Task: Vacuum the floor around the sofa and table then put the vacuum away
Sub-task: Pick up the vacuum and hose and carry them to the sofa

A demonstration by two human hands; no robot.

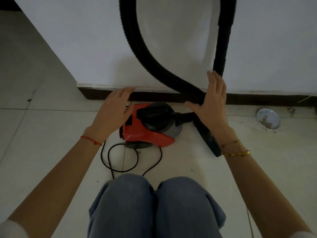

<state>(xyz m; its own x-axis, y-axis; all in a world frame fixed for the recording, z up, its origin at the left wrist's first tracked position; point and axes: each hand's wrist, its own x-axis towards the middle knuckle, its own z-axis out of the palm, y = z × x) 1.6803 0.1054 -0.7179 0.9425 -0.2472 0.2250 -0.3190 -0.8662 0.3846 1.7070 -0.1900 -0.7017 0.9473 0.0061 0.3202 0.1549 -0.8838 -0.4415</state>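
Between both hands [113, 110] [211, 102], red vacuum [147, 133]

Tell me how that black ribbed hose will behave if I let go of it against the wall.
The hose looks floppy: it already curves in a big loop up the wall. Its ribs probably make it springy, so it may slide down or uncoil. The right hand steadies it with straight fingers; the left hand hovers over the vacuum.

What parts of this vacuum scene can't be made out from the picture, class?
Head view only:
- Hose top: cut off by the upper edge.
- Cord end and plug: hidden behind the knees.
- Floor head: partly hidden by the right wrist.
- Dish pattern: too dim and small.
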